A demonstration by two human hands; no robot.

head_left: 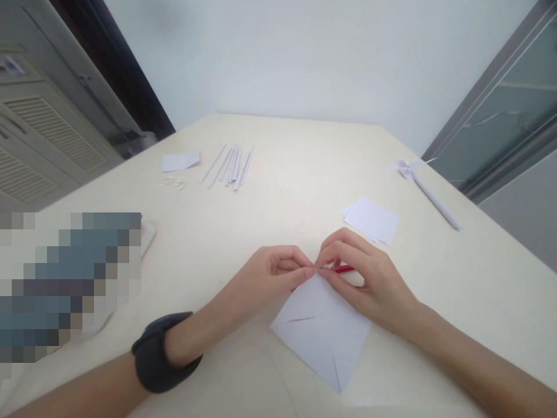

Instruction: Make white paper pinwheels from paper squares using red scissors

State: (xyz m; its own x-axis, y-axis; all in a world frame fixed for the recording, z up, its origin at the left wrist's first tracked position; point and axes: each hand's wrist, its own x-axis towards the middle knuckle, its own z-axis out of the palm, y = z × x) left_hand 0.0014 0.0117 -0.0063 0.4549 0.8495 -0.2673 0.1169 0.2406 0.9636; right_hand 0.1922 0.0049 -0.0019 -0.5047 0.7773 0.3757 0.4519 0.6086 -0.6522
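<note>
On the pale tabletop (278, 209), the left hand (263, 276) and the right hand (380, 278) meet at the far corner of a slit square paper (322, 334), the fingers of each pinching it there. Farther off lie a pinwheel (429, 193) to the right and white sticks (235, 165) to the left, with loose sheets (372, 218) just beyond the right hand and a thin red object (343, 269) partly hidden by its fingers.

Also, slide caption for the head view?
Left hand and right hand pinch the far corner of a slit, white paper square.
</note>
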